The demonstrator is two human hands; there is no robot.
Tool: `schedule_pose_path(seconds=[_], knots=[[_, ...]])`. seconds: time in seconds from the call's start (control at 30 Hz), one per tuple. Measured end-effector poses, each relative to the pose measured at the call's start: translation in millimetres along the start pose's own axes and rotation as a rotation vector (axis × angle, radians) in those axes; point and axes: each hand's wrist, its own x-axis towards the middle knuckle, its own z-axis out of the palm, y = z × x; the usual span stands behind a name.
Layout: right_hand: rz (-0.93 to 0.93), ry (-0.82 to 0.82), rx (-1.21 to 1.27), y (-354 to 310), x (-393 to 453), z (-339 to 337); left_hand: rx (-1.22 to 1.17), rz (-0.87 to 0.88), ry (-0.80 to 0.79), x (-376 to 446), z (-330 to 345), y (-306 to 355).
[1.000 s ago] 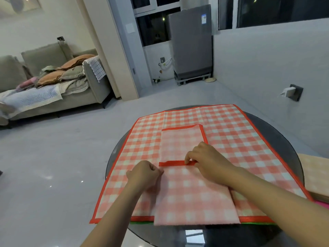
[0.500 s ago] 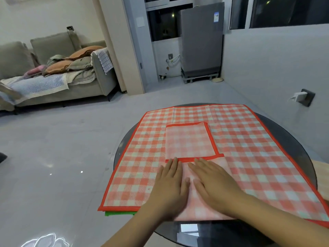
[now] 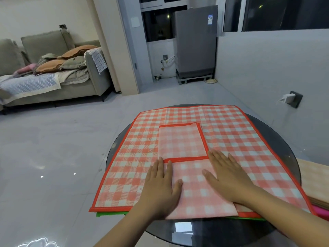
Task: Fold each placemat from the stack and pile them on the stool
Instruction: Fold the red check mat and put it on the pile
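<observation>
A folded red-and-white checked placemat with a red border lies on top of a spread-out checked placemat, the top of a stack on a round dark glass table. My left hand rests flat on the folded mat's left edge, fingers together and extended. My right hand rests flat on its right side, fingertips by the red border. Neither hand grips anything. A green mat edge peeks out under the stack. A wooden stool top with a pink layer beneath it shows at the right.
A grey sofa piled with cushions and cloths stands at the far left. A grey appliance on a stand sits by the window. A wall socket with a charger is on the right wall. Open tiled floor lies left of the table.
My hands went from pinching the folded mat's red edge to lying flat on it, then slid apart toward its left and right sides. The camera view shifted slightly.
</observation>
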Motion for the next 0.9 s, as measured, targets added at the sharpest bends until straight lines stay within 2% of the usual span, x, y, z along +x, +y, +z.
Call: schedule_pose_path(seconds=[0.13,0.23,0.33,0.43,0.5,0.9], knots=[[0.033,0.019,0.026,1,5,-4,0.018,-0.002,0.062,4,-8,3],[-0.004,0.141,0.102,-4,9,-15,0.026,-0.006,0.165,10,-21,8],[-0.047,0.259,0.301,-11,13,-27,0.034,-0.014,0.237,21,-29,13],[-0.022,0.260,0.535,-15,21,-33,-0.157,-0.045,0.276,34,-35,16],[0.023,0.252,0.605,-15,28,-32,-0.290,-0.074,0.260,43,-37,14],[0.351,0.176,0.804,-7,71,-38,-0.471,-0.365,0.326,82,-40,1]])
